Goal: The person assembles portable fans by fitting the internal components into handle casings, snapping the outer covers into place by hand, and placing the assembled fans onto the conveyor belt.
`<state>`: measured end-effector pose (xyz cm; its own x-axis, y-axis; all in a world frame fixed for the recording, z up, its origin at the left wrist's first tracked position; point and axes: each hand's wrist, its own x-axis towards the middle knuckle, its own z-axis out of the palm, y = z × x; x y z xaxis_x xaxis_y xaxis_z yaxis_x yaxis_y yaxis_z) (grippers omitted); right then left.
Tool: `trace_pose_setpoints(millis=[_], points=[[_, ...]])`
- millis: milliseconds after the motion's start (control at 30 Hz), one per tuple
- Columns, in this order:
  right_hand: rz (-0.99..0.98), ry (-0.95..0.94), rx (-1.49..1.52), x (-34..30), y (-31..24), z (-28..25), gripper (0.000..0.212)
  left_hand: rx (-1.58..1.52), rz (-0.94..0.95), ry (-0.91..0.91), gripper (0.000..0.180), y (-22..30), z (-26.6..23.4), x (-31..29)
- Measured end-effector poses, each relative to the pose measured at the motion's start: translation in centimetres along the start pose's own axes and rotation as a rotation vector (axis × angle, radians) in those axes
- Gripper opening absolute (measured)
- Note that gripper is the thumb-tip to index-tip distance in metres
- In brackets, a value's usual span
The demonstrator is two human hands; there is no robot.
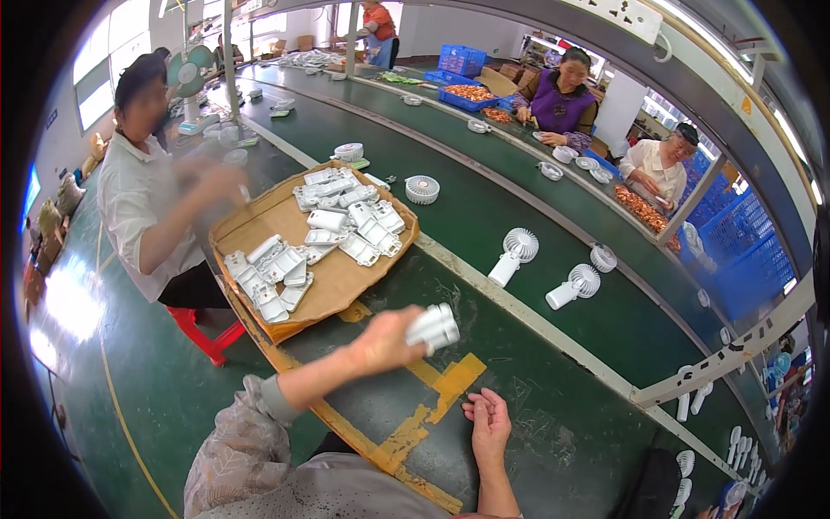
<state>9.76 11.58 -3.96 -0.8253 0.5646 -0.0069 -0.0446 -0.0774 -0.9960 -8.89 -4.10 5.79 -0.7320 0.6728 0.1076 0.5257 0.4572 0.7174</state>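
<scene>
A small bundle of white, rounded plastic casings is held above the dark green desk, between the near edge and the belt. It is gripped by the fingers of the left hand, which are closed around one end; how many pieces are held cannot be told. By the right hand, poised low over the desk with fingers half curled, nothing visible is held.

A slip could be caused by the one-ended grip on smooth plastic, and pieces could be dropped or scuffed. Parts could also be spilled if the shallow cardboard tray lined with brown paper were knocked, since its near corner is set close to the desk's edge.

In that tray, loose white plastic shells are lying in two heaps, one at the far side and one at the near left. Beyond the belt, copper-coloured parts are contained in a shallow blue plastic tray.
</scene>
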Motion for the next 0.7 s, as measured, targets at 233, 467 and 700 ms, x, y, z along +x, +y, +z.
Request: trace_pose_setpoints(millis=[233,467,700], points=[[-0.198,-0.067,-0.382,-0.6,-2.2,1.1,0.045,0.052,0.076,-0.442,0.046,1.3,5.6,-3.6],[-0.027,-0.101,-0.224,-1.1,-4.1,1.6,0.034,-0.326,0.077,-0.507,0.059,-0.7,4.8,-4.1],[-0.112,-0.004,-0.287,0.4,-6.0,0.5,0.024,-0.692,-0.215,-0.452,0.025,-0.3,2.3,-3.5]])
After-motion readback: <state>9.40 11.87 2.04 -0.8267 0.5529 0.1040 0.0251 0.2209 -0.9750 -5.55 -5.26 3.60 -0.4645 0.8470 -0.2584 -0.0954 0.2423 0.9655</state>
